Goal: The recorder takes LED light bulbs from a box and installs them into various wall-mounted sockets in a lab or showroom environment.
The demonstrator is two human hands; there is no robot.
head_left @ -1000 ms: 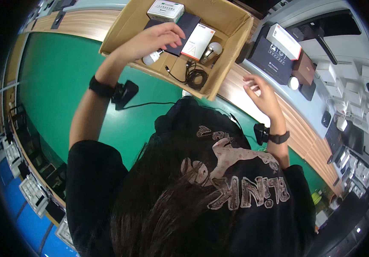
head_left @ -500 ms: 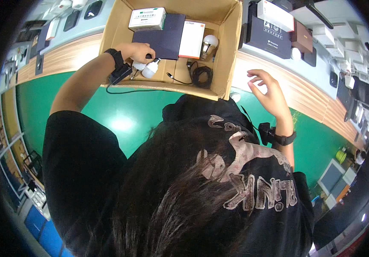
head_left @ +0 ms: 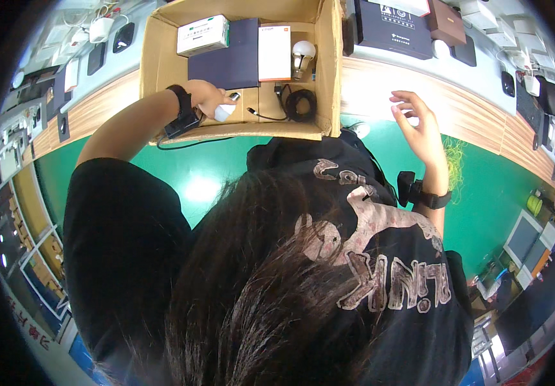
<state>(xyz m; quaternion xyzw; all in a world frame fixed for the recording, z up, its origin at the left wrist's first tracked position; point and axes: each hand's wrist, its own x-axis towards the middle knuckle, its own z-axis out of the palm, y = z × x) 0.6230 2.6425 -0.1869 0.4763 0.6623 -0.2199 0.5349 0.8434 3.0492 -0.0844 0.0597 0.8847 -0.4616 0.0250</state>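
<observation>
An open cardboard box (head_left: 330,77) sits in front of me at the table's edge. Inside its near left corner, my left hand (head_left: 205,98) has its fingers curled on a white light bulb (head_left: 224,113); the palm hides part of it. A second white bulb (head_left: 303,53) stands at the box's right wall. A coiled black cable (head_left: 300,105) lies near the front right corner. Toward the back are a dark flat box (head_left: 242,55), a white flat box (head_left: 274,55) and a small white-and-green box (head_left: 203,36). Outside on the right, my right hand (head_left: 420,123) hangs in the air, open, holding nothing.
Wood-grain table edging (head_left: 387,87) runs past both sides of the cardboard box. To its right stand a large dark box (head_left: 390,32), a brown box (head_left: 446,26) and a white round object (head_left: 441,49). A black cord (head_left: 190,144) hangs below my left wrist. The floor is green.
My left hand has moved down from the dark flat box's edge onto the bulb near the front left corner. The view has shifted slightly. My right hand stays raised and empty.
</observation>
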